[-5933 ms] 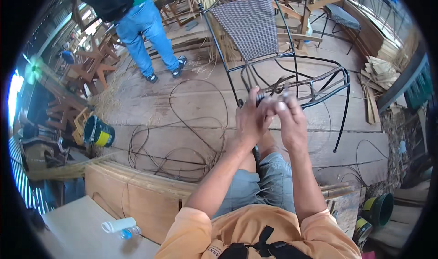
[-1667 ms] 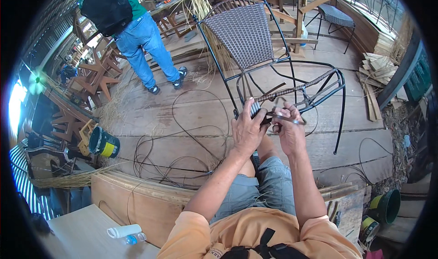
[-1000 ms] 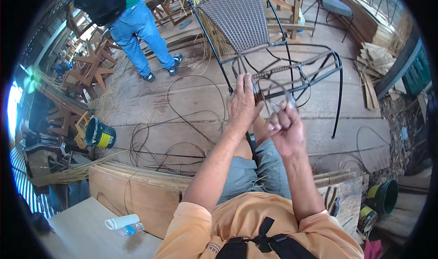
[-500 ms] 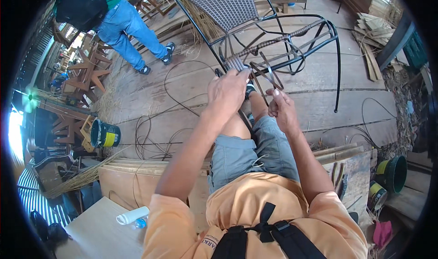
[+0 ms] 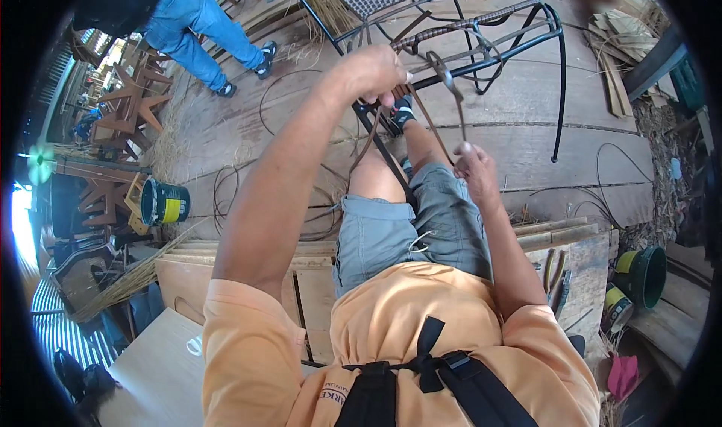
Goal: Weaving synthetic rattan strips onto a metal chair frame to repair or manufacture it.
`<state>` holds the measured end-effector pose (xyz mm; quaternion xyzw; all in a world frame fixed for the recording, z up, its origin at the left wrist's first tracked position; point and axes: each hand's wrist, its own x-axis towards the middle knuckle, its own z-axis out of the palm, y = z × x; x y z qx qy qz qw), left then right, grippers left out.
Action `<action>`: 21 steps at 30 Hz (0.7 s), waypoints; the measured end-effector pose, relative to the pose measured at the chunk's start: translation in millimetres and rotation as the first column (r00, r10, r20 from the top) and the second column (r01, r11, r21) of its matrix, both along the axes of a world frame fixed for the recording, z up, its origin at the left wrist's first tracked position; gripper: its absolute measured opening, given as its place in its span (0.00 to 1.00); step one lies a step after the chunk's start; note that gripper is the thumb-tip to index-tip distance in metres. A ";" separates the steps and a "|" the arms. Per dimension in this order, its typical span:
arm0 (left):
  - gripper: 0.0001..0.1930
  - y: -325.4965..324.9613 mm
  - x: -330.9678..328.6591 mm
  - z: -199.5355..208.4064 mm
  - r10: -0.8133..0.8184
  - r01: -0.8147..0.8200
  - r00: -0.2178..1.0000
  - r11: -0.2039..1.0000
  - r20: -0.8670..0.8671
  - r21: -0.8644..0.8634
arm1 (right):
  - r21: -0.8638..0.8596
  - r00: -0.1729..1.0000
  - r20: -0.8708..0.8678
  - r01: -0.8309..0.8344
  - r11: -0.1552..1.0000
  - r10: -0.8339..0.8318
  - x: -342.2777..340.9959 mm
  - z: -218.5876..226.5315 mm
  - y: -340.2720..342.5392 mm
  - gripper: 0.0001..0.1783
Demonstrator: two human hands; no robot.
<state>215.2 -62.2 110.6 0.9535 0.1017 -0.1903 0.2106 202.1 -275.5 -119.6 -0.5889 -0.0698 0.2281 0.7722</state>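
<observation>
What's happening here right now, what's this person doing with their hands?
A seated person is weaving a brown rattan strand onto a black metal chair frame. The left hand grips the strand up against the frame's front bar, while the right hand pinches the strand lower down and pulls it taut. Part of the seat bar is already wrapped. Another person in jeans stands farther off on the wooden floor.

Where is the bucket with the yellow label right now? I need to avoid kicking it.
In the head view the bucket lies tipped on the wooden floor at the person's far left, beside stacked wooden frames.
</observation>
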 end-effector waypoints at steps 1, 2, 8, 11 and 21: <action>0.15 2.5 1.9 -1.3 -0.005 0.005 1.000 1.000 -0.009 0.004 | -0.036 0.998 -0.052 0.046 0.998 -0.048 -3.7 -6.7 -17.5 0.16; 0.15 1.3 3.0 -0.5 -0.001 0.001 1.000 1.000 -0.011 -0.004 | 0.040 0.955 -0.232 0.197 0.980 -0.182 -0.5 -38.5 -43.1 0.16; 0.14 3.0 3.5 -4.9 0.018 -0.017 1.000 0.996 0.011 -0.092 | -0.628 0.915 -0.241 0.106 0.771 -0.322 12.6 -98.2 -116.1 0.13; 0.14 -0.2 3.5 -5.2 0.024 -0.023 1.000 0.994 0.013 -0.110 | -0.877 0.872 0.442 0.371 0.305 0.210 18.5 -61.0 -99.3 0.15; 0.14 6.2 4.6 -2.0 -0.021 0.014 0.998 0.992 -0.055 -0.122 | -0.112 0.923 0.368 0.164 0.980 -0.112 -15.6 99.6 61.8 0.10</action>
